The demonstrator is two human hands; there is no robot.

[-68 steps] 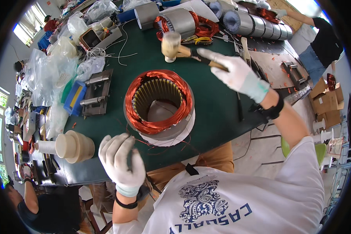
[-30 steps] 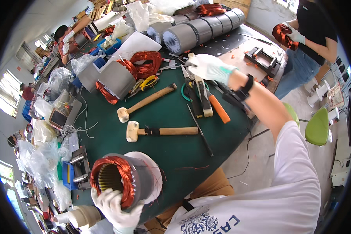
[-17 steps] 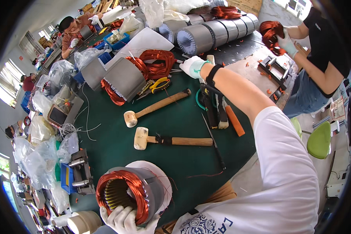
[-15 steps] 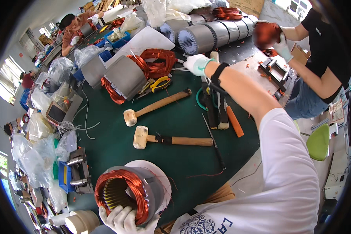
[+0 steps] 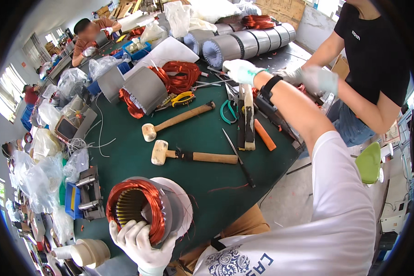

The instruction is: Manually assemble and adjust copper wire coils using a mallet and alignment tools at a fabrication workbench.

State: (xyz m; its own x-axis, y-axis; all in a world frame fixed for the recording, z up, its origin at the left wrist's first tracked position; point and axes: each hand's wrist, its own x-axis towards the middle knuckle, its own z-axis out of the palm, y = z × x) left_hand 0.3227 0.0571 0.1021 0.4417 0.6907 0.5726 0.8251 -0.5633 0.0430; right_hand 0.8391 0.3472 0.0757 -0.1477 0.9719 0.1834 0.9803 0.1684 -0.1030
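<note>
My left hand (image 5: 140,244), in a white glove, grips the near rim of a motor stator (image 5: 174,209). Its fingers lie over the copper winding (image 5: 124,191) and the thumb is on the outer side. A white disc-like piece (image 5: 185,202) shows behind the stator. My right hand (image 5: 243,71), gloved white and green, reaches across to the far ends of several tools. Its fingers look curled, but what they hold is hidden. Below it lie a pale wooden strip (image 5: 249,112), green-handled scissors (image 5: 227,112) and an orange-handled tool (image 5: 265,135).
Two mallets (image 5: 160,152) (image 5: 149,132) and a thin pointed tool (image 5: 238,156) lie on the green table (image 5: 124,156). Another wound stator (image 5: 145,89), copper coils (image 5: 184,76) and grey cylinders (image 5: 223,49) stand farther back. At right, a co-worker's gloved hands (image 5: 319,80) move close to my right forearm.
My right hand has shifted right, nearer the pale strip's top. The co-worker's hands came down and no longer show the raised copper bundle. My view shifted slightly; my left hand keeps its grip.
</note>
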